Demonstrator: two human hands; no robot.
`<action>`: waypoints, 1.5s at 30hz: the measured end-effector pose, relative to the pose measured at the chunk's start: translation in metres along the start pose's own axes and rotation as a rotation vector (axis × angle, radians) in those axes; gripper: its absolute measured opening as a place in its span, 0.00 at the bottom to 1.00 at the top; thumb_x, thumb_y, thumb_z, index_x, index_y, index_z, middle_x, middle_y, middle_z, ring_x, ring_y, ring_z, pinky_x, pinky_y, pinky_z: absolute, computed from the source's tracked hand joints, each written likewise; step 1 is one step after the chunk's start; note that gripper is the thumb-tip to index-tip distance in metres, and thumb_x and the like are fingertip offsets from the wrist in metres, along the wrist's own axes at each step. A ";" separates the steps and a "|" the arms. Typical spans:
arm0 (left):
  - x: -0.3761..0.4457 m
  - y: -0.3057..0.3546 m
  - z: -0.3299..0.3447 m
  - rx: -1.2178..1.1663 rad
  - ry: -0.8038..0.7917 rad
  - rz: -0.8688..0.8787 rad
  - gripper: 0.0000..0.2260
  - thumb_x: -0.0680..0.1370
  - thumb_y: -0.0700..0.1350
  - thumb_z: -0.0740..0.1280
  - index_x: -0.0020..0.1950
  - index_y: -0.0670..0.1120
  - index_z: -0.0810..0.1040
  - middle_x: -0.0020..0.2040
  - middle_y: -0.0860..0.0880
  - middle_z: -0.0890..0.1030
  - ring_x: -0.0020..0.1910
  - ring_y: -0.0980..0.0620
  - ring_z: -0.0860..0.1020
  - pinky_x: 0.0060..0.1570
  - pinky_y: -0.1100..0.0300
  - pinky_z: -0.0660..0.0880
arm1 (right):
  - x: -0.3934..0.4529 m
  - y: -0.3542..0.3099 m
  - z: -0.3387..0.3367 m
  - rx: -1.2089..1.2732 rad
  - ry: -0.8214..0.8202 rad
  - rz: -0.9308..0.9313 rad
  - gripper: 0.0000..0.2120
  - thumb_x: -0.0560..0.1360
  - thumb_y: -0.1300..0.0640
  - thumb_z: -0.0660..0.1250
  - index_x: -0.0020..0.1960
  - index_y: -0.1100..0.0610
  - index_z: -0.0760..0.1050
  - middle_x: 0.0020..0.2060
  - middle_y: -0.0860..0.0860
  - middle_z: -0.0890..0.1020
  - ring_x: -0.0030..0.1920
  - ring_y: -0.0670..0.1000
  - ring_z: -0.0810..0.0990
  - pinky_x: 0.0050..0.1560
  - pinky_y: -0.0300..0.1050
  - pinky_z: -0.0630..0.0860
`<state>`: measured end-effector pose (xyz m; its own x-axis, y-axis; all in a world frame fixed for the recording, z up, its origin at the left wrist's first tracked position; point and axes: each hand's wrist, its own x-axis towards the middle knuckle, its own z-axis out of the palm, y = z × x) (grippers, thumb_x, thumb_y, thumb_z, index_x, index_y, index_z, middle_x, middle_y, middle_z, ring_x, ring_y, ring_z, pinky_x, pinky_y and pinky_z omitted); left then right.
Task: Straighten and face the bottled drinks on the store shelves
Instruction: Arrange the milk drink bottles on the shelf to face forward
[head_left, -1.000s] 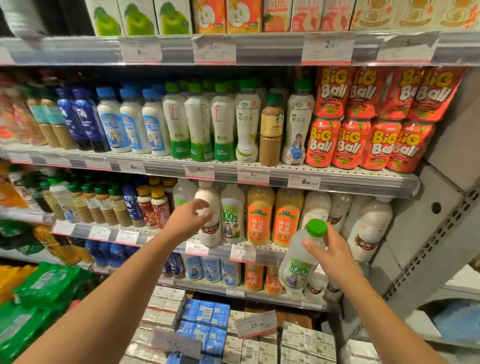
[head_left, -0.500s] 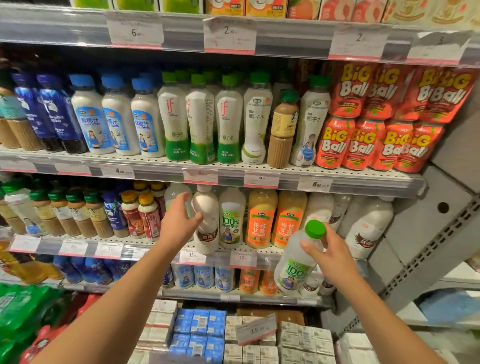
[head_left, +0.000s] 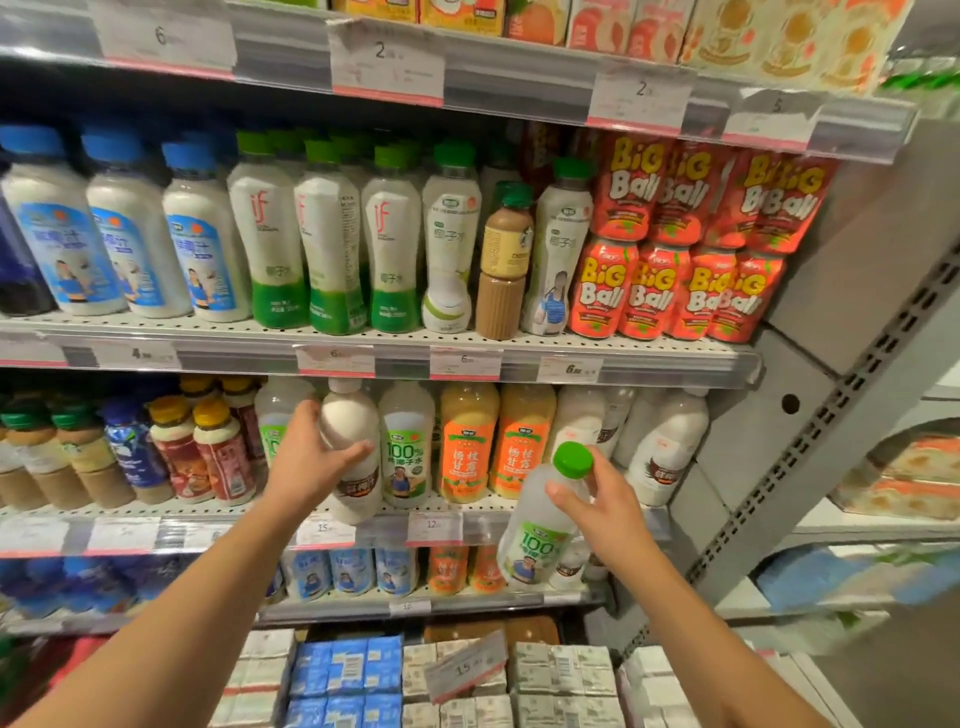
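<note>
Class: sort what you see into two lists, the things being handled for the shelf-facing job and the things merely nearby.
In the job: left hand on white bottle; right hand holding green-capped bottle.

Just nearby: Big Ball pouches; price tags; boxed cartons.

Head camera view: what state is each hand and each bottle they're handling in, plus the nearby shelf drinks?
Left hand: grip closed around the white bottle.
White bottle: on the shelf edge, tilted, cap on.
Right hand: grip closed on the green-capped bottle.
Green-capped bottle: off the shelf, held tilted, capped.
Orange bottles: upright, labels forward.
Brown bottle: upright, among white bottles.
Big Ball pouches: stacked in two rows, leaning.
</note>
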<state>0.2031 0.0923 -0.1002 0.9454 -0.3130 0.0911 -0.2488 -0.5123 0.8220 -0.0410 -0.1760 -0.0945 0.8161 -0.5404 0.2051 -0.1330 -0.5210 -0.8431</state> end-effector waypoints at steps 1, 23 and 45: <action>-0.001 0.000 0.002 -0.038 -0.026 -0.023 0.35 0.69 0.52 0.81 0.67 0.48 0.65 0.62 0.44 0.77 0.58 0.42 0.79 0.52 0.49 0.78 | 0.000 -0.003 0.001 0.004 -0.003 -0.007 0.15 0.77 0.53 0.74 0.60 0.43 0.74 0.55 0.40 0.82 0.59 0.42 0.79 0.60 0.47 0.75; -0.069 -0.052 -0.038 -0.245 0.161 0.049 0.37 0.64 0.51 0.82 0.67 0.62 0.67 0.59 0.58 0.77 0.56 0.56 0.78 0.53 0.48 0.81 | 0.028 -0.085 0.084 0.062 -0.133 -0.181 0.13 0.78 0.52 0.74 0.59 0.46 0.74 0.51 0.40 0.82 0.56 0.44 0.80 0.58 0.50 0.77; -0.106 -0.086 -0.129 -0.128 0.247 0.135 0.39 0.61 0.55 0.81 0.67 0.62 0.67 0.58 0.60 0.78 0.55 0.58 0.78 0.51 0.49 0.79 | 0.076 -0.132 0.216 -0.052 -0.211 -0.188 0.19 0.79 0.50 0.71 0.68 0.50 0.72 0.59 0.46 0.80 0.63 0.52 0.75 0.60 0.46 0.68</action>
<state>0.1514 0.2728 -0.1085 0.9322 -0.1591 0.3251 -0.3616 -0.3696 0.8560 0.1598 -0.0053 -0.0748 0.9273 -0.2846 0.2431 0.0076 -0.6350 -0.7725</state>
